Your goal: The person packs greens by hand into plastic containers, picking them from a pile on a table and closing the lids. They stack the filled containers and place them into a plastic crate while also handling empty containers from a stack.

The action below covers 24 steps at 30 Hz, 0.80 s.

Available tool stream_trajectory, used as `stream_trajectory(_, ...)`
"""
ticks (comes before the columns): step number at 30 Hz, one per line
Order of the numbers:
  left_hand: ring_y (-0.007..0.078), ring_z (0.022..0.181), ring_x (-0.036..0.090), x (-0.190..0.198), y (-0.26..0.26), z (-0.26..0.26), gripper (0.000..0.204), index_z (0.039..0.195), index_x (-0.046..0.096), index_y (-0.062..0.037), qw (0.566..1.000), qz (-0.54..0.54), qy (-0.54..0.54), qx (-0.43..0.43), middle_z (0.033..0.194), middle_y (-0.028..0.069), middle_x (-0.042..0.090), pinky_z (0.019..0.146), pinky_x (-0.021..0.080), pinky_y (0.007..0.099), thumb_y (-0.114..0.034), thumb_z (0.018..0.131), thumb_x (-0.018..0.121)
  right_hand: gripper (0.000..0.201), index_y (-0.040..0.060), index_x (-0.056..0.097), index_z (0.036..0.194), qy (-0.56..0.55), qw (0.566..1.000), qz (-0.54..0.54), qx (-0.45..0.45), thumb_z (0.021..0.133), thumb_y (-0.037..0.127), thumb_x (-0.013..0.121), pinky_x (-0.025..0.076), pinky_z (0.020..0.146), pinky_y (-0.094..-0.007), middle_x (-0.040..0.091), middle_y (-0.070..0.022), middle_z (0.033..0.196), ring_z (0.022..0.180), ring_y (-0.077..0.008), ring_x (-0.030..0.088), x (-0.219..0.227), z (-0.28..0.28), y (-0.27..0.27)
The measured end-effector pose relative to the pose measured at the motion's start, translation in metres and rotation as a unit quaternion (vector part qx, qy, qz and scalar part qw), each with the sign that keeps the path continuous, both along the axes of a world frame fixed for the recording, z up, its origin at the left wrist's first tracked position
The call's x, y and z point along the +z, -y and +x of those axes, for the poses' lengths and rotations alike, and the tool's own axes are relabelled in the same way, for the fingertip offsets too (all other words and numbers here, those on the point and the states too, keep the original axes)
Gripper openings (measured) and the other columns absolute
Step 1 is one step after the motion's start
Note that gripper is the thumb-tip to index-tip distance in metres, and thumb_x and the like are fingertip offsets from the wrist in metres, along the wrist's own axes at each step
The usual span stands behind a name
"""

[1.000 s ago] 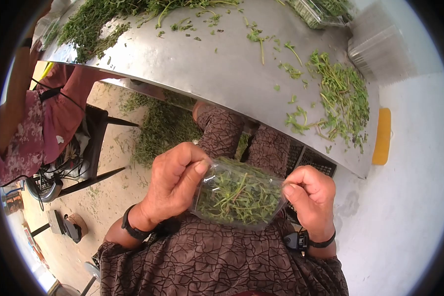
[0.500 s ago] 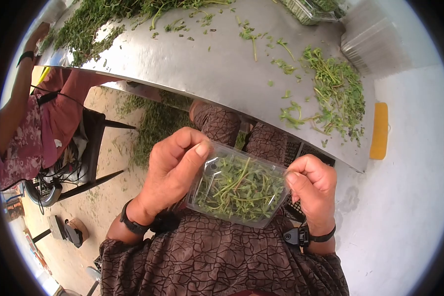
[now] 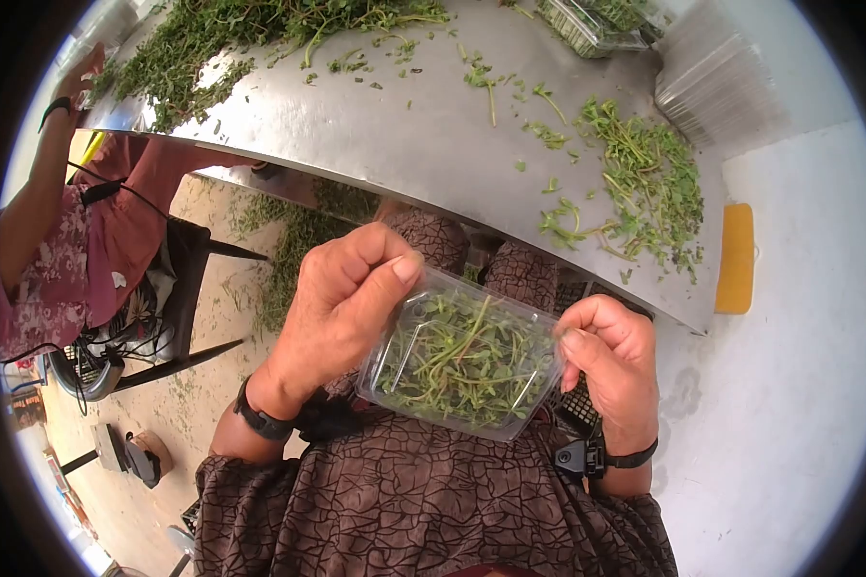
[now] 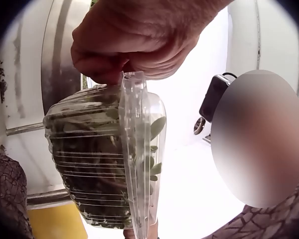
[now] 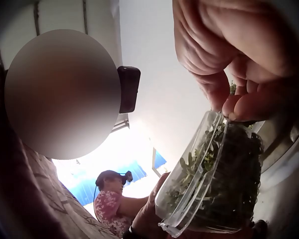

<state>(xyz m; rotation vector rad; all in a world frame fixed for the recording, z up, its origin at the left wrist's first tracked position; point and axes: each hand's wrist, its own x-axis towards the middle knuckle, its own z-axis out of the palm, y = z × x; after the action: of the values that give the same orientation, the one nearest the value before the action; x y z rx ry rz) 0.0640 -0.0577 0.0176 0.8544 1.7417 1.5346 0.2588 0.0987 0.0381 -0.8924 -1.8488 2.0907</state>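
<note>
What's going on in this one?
A person holds a clear plastic box of green stems and leaves over their lap, the left hand pinching one end of its rim and the right hand the other. The lid looks closed. On the metal table in front lie loose greens, with another filled box at the far edge. A second person sits off to the left.

Clear glossy plastic container (image 3: pixel 464 358); shiny smooth metal table (image 3: pixel 433 125).
</note>
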Motion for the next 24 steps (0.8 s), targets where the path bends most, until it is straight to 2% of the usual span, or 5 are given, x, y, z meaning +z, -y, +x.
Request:
stream_trajectory(2, 0.0049, 0.061, 0.042, 0.002, 0.001, 0.000, 0.016, 0.079, 0.056, -0.0005, 1.000, 0.006, -0.008, -0.006, 0.067, -0.0016, 0.050, 0.054, 0.037, 0.0216, -0.012, 0.090, 0.053, 0.009, -0.0009, 0.057, 0.083, 0.019, 1.000, -0.019, 0.002, 0.087, 0.007, 0.056, 0.041, 0.047, -0.0176, 0.056, -0.0015, 0.067, 0.054, -0.0037, 0.050, 0.006, 0.000, 0.002)
stream_trajectory(4, 0.0041, 0.061, 0.042, 0.006, 0.001, 0.001, 0.016, 0.078, 0.056, -0.0013, 0.999, 0.010, 0.044, -0.007, 0.067, -0.0027, 0.051, 0.054, 0.037, 0.0214, -0.012, 0.090, 0.053, 0.009, -0.0007, 0.056, 0.082, 0.022, 1.000, -0.004, 0.004, 0.088, 0.007, 0.056, 0.041, 0.047, -0.0175, 0.056, -0.0016, 0.067, 0.053, -0.0036, 0.050, 0.006, 0.001, 0.004)
stream_trajectory(14, 0.0038, 0.061, 0.041, 0.011, 0.000, 0.000, 0.016, 0.075, 0.055, -0.0015, 0.999, 0.027, 0.026, 0.001, 0.066, -0.0036, 0.049, 0.054, 0.036, 0.0208, -0.009, 0.089, 0.054, 0.013, 0.0013, 0.055, 0.076, -0.007, 0.998, 0.068, -0.002, 0.088, 0.007, 0.057, 0.038, 0.044, -0.0171, 0.056, -0.0010, 0.063, 0.049, -0.0025, 0.047, 0.006, 0.006, 0.013)
stream_trajectory(23, 0.0029, 0.060, 0.040, 0.025, -0.012, -0.006, 0.017, 0.074, 0.055, -0.0007, 0.998, 0.042, 0.053, 0.003, 0.063, -0.0050, 0.049, 0.054, 0.035, 0.0204, -0.010, 0.088, 0.054, 0.013, 0.0011, 0.057, 0.079, -0.041, 0.998, 0.035, -0.025, 0.089, 0.011, 0.057, 0.040, 0.044, -0.0178, 0.057, -0.0011, 0.064, 0.051, -0.0030, 0.049, 0.008, 0.002, 0.007)
stream_trajectory(24, 0.0025, 0.059, 0.040, 0.026, -0.013, -0.006, 0.017, 0.074, 0.055, -0.0007, 0.998, 0.046, 0.031, 0.000, 0.063, -0.0051, 0.049, 0.054, 0.035, 0.0204, -0.010, 0.089, 0.053, 0.013, 0.0009, 0.057, 0.079, -0.041, 0.999, 0.029, -0.019, 0.089, 0.010, 0.057, 0.040, 0.044, -0.0177, 0.057, -0.0015, 0.064, 0.050, -0.0032, 0.049, 0.007, 0.002, 0.007)
